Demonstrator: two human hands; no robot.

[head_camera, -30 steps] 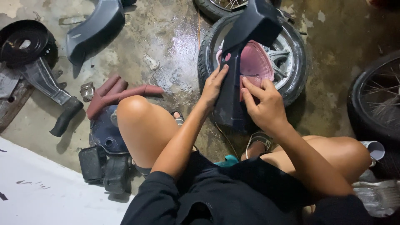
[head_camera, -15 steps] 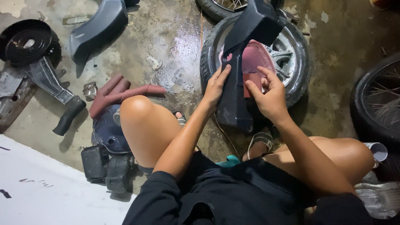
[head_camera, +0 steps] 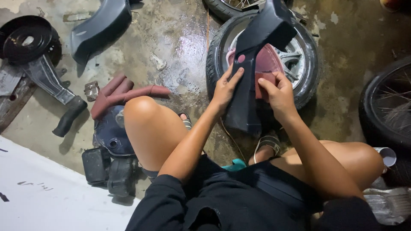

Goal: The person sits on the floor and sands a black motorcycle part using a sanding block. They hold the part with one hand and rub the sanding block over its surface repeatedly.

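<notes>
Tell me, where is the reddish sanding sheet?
In the head view, right of centre: the reddish sanding sheet lies against the black plastic fender, under the right hand.

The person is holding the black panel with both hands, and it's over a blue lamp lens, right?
Not quite. In the head view both hands, left and right, do hold the black panel, but the lens behind it is red, not blue.
</notes>
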